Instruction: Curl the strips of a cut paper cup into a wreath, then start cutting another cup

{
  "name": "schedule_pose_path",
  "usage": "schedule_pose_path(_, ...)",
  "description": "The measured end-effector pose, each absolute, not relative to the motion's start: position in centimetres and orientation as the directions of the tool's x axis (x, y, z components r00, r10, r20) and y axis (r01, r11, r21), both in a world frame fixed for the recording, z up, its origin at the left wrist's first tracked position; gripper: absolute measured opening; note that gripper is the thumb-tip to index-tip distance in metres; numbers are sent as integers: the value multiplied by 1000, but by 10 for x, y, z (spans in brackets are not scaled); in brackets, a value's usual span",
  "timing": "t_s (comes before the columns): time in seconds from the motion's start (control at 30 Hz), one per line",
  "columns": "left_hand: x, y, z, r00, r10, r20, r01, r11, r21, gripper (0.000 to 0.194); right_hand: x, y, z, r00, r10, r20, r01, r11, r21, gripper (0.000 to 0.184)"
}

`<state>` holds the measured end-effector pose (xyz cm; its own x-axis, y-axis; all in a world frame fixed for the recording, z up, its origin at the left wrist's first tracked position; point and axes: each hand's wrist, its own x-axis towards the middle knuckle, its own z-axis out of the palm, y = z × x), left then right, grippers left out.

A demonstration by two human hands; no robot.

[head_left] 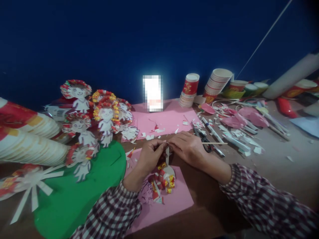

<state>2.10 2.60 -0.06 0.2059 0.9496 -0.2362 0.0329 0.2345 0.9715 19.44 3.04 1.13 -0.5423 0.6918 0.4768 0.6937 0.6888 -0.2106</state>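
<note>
Over the table, my left hand pinches the upper end of a white paper strip. The strip belongs to a cut paper cup, whose other red and yellow strips are curled up below my hands. My right hand is closed on a thin wooden stick that sticks out to the right. Both sets of fingertips meet at the strip's top, and they hide how stick and paper touch there. Under the cut cup lies a pink sheet with scraps on it.
Finished paper-cup dolls stand at left beside a green sheet and stacked paper cups. A lit phone stands at the back. More cups, pens, paper scraps and pink paper pieces crowd the right.
</note>
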Motion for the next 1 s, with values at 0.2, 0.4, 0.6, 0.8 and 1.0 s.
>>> schedule_pose_path(0.2,21,26,-6,244,948,-206,12,209,978,23,195,31,12,-530,705,472,701,677,-224,21)
schedule_pose_path(0.4,20,27,-5,272,939,-209,-16,222,975,23,195,31,12,-524,709,472,702,673,-232,19)
schedule_pose_path(0.6,21,26,-3,259,927,-272,-62,297,953,23,193,32,12,-521,706,480,694,677,-243,18)
schedule_pose_path(0.8,20,27,-7,224,936,-271,-38,286,958,18,190,32,14,-533,688,493,669,699,-252,19)
schedule_pose_path(1.0,19,27,-9,186,951,-245,-12,252,968,13,188,32,15,-540,688,486,674,699,-241,22)
